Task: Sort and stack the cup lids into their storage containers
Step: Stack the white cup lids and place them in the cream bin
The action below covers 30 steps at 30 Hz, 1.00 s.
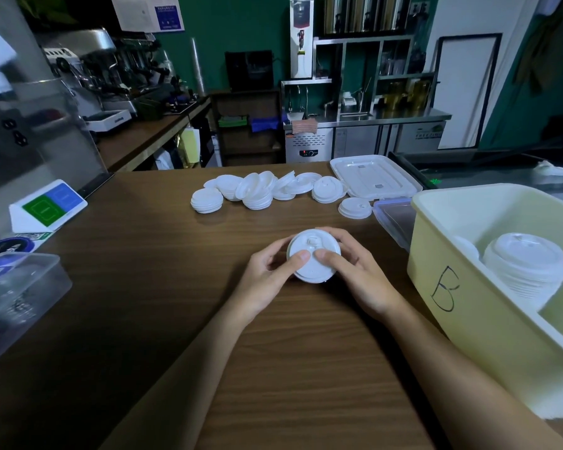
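Lids [310, 271] — round, white — between left hand [267, 285], right hand [362, 278].

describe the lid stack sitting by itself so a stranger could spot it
Find the pale yellow bin marked B on the wooden counter. Just beyond its far left corner, before the clear tray lid, sits a short stack of white lids. Unlike the jumbled row of lids to its left, it stands alone.

Two bare forearms, uncovered as far as the view shows. The left hand [264, 282] and right hand [366, 279] are bare too, with short, plain fingernails.
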Tool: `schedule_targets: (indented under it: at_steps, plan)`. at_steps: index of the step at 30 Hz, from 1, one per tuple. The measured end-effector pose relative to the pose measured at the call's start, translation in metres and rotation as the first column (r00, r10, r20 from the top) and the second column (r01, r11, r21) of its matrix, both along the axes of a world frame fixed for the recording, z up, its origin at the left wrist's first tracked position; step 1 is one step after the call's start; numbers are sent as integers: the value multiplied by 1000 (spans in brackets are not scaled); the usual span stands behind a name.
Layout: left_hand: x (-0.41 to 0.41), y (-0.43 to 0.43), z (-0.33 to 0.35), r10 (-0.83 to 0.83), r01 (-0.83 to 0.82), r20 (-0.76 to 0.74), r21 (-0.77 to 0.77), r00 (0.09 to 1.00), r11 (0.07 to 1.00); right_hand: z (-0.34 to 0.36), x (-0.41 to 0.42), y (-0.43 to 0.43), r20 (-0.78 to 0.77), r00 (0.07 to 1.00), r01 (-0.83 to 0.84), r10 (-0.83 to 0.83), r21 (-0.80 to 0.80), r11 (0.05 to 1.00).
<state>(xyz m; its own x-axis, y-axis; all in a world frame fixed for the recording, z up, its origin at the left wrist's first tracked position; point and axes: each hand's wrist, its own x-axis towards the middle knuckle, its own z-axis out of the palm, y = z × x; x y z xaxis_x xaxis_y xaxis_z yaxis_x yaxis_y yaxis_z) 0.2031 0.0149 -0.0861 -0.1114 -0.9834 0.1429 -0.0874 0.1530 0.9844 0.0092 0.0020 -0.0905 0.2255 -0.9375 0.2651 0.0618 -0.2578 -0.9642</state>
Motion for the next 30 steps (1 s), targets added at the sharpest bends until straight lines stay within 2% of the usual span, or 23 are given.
schedule_targets:
  at_steps: [8,13,17,20,25,30]
  plan:
    - [2,30,11,37,-38,-16,-23,999,999,19,5,27,-117,989,83,-86,-36,996]
    - [10,54,51,28,-15,86,-146,996,989,55,10,55,-47,995,79,-83,-78,994]
    - [10,74,98,-44,72,111,-269,993,960,103,2,80,-113,991,48,-68,-173,984]
    - [-1,89,131,-83,126,145,-319,986,940,134,-10,99,-108,992,51,-73,-191,980]
    - [-37,99,167,-108,238,359,-343,927,909,174,-58,123,-88,993,71,-82,-113,991]
    - [-93,97,192,11,274,551,-432,834,859,201,-121,140,-118,984,132,-134,-23,991]
